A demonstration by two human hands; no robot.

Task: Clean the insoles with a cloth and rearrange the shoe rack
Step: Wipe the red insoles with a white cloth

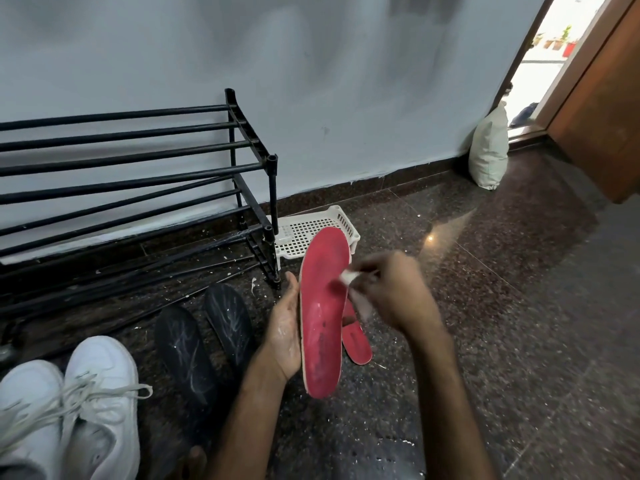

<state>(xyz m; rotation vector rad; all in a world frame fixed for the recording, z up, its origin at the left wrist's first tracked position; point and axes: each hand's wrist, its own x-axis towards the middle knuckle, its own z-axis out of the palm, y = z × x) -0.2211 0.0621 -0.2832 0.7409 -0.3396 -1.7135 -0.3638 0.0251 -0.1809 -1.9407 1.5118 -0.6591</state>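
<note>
Black insoles (187, 355) and white sneakers (100, 382) lie beside the rack (272, 188).

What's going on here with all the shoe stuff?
A person's left hand holds up a long red foam insole, and the right hand presses a small white cloth against it. A second red insole lies on the dark floor underneath. Two black insoles and a pair of white sneakers sit beside the black metal shoe rack.

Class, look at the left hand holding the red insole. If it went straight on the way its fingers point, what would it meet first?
Probably the rack's corner leg, with the white basket just beside it. The left hand seems held up in the air, so depth is unclear.
</note>
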